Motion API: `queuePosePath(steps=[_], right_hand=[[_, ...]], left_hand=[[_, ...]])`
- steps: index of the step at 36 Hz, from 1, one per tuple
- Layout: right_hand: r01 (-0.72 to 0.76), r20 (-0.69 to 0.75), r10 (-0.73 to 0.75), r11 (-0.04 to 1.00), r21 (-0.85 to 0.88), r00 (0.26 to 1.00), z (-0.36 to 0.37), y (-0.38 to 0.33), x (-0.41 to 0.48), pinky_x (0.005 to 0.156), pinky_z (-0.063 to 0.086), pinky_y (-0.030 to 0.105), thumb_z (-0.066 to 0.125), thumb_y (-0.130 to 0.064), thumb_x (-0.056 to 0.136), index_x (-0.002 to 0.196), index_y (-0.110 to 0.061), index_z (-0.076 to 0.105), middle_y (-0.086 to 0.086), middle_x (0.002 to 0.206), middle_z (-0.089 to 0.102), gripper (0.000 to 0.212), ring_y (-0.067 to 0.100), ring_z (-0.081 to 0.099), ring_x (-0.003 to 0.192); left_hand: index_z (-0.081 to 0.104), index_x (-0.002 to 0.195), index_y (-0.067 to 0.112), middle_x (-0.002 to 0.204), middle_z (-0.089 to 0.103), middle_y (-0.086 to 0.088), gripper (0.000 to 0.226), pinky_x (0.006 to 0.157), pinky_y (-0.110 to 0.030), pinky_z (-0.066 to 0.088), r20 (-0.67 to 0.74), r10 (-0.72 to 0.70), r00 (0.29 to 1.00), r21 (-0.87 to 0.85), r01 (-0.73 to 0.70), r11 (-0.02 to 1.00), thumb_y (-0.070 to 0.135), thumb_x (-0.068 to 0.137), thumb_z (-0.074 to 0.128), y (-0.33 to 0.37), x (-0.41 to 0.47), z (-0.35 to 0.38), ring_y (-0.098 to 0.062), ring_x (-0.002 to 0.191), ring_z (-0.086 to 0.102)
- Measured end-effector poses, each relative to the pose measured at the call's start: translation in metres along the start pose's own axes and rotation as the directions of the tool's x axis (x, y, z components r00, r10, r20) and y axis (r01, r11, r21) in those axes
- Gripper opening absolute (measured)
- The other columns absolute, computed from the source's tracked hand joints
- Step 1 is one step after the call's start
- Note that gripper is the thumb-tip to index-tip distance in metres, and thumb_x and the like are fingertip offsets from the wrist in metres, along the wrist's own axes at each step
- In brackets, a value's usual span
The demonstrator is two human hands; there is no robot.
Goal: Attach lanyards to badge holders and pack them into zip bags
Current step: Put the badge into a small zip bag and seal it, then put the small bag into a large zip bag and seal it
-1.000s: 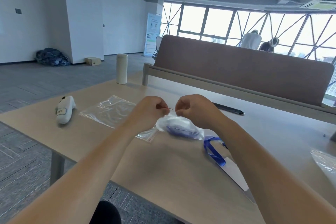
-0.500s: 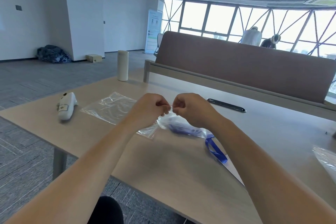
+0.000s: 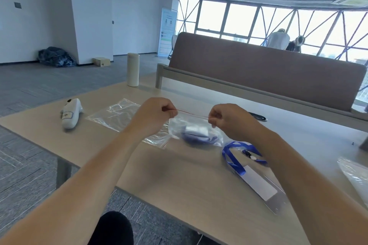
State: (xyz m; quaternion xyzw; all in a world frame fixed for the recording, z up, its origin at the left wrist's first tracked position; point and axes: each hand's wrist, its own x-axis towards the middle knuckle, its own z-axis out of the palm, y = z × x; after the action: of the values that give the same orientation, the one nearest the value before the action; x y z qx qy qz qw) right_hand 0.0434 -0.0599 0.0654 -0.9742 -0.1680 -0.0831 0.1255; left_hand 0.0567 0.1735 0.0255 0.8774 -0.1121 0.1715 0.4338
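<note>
My left hand point(image 3: 157, 114) and my right hand point(image 3: 229, 120) each pinch one end of the red seal strip along the top of a clear zip bag point(image 3: 196, 131). The bag hangs between them just above the table and holds a badge holder with a coiled blue lanyard. To the right on the table lies another blue lanyard point(image 3: 236, 154) clipped to a clear badge holder point(image 3: 260, 184) with a white card. An empty zip bag point(image 3: 117, 114) lies flat to the left, under my left wrist.
A white handheld device point(image 3: 70, 115) lies at the table's left end. A white cylinder bottle point(image 3: 133, 72) stands at the far edge. A black pen point(image 3: 258, 117) lies behind my right hand. More clear bags point(image 3: 354, 173) sit at the right edge. A brown divider panel point(image 3: 268, 69) runs along the table's back.
My hands have moved apart along the bag's top, from nearly touching to spread wide, and the red strip shows stretched between them.
</note>
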Motion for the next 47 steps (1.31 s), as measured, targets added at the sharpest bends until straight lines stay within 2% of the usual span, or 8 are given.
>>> queuePosePath(steps=[5,9,13,19,25,29,35,47], right_hand=[[0.020,-0.017,-0.023,0.990,-0.139,1.000,0.000,-0.009,-0.001,0.070,0.042,0.027,0.053,-0.024,0.099,0.102,-0.019,0.066,-0.001,0.098,0.068,0.014,0.017,0.059,0.086],[0.029,-0.017,-0.033,0.981,-0.192,0.999,0.002,-0.016,-0.001,0.073,0.046,0.028,0.051,-0.022,0.099,0.107,-0.018,0.066,0.001,0.103,0.068,0.017,0.019,0.059,0.088],[0.015,-0.027,-0.021,0.983,-0.185,0.999,0.005,-0.019,-0.001,0.079,0.051,0.029,0.052,-0.021,0.099,0.108,-0.020,0.066,0.003,0.104,0.069,0.017,0.019,0.060,0.087],[-0.035,-0.031,0.033,0.997,-0.071,0.999,-0.001,0.000,-0.014,0.072,0.040,0.025,0.055,-0.029,0.099,0.105,-0.017,0.065,0.001,0.101,0.069,0.016,0.018,0.060,0.088],[-0.107,-0.046,0.107,0.994,0.012,0.993,-0.004,0.023,-0.030,0.073,0.044,0.024,0.055,-0.028,0.100,0.103,-0.019,0.065,-0.001,0.098,0.069,0.014,0.014,0.061,0.084],[-0.129,-0.066,0.131,0.991,0.025,0.989,-0.009,0.032,-0.039,0.066,0.042,0.023,0.054,-0.025,0.100,0.097,-0.020,0.063,-0.002,0.095,0.069,0.011,0.013,0.060,0.081],[-0.119,-0.086,0.120,0.993,0.018,0.989,-0.017,0.031,-0.049,0.081,0.052,0.036,0.055,-0.025,0.099,0.096,-0.019,0.066,-0.006,0.089,0.067,0.012,0.015,0.059,0.082],[-0.169,-0.119,0.172,0.985,0.030,0.978,-0.029,0.027,-0.060,0.067,0.042,0.027,0.055,-0.026,0.099,0.092,-0.017,0.063,-0.010,0.080,0.059,0.014,0.012,0.053,0.074]], left_hand=[[0.068,0.116,0.023,0.106,0.063,0.007,0.032,0.089,-0.032,0.047,-0.045,0.079,0.996,0.154,-0.071,0.985,0.032,0.086,0.075,0.015,0.004,0.009,-0.014,0.100,0.059],[0.072,0.107,0.023,0.112,0.066,0.006,0.023,0.097,-0.030,0.045,0.069,0.169,0.983,0.201,-0.180,0.963,0.032,0.086,0.075,0.035,0.001,0.021,-0.014,0.107,0.058],[0.076,0.099,0.019,0.104,0.073,-0.002,0.015,0.090,-0.032,0.050,0.116,0.141,0.983,0.308,-0.171,0.936,0.028,0.092,0.066,0.047,-0.001,0.031,-0.021,0.099,0.063],[0.070,0.086,0.021,0.092,0.070,0.002,0.009,0.082,-0.030,0.049,0.108,0.109,0.988,0.326,-0.139,0.935,0.026,0.092,0.065,0.045,-0.002,0.034,-0.019,0.090,0.060],[0.070,0.094,0.016,0.094,0.068,0.001,0.012,0.087,-0.033,0.050,0.105,0.110,0.988,0.315,-0.138,0.939,0.024,0.096,0.061,0.042,-0.006,0.032,-0.020,0.090,0.059],[0.069,0.088,0.017,0.090,0.068,0.001,0.011,0.080,-0.033,0.048,0.086,0.113,0.990,0.300,-0.134,0.944,0.024,0.094,0.063,0.042,-0.009,0.027,-0.021,0.087,0.059],[0.067,0.085,0.020,0.088,0.067,0.002,0.010,0.077,-0.032,0.047,0.092,0.118,0.989,0.345,-0.143,0.928,0.028,0.093,0.066,0.043,-0.017,0.020,-0.021,0.087,0.059],[0.072,0.088,0.016,0.090,0.068,0.002,0.010,0.076,-0.031,0.045,0.069,0.014,0.998,0.302,-0.034,0.953,0.026,0.091,0.069,0.033,-0.027,-0.013,-0.020,0.089,0.061]])
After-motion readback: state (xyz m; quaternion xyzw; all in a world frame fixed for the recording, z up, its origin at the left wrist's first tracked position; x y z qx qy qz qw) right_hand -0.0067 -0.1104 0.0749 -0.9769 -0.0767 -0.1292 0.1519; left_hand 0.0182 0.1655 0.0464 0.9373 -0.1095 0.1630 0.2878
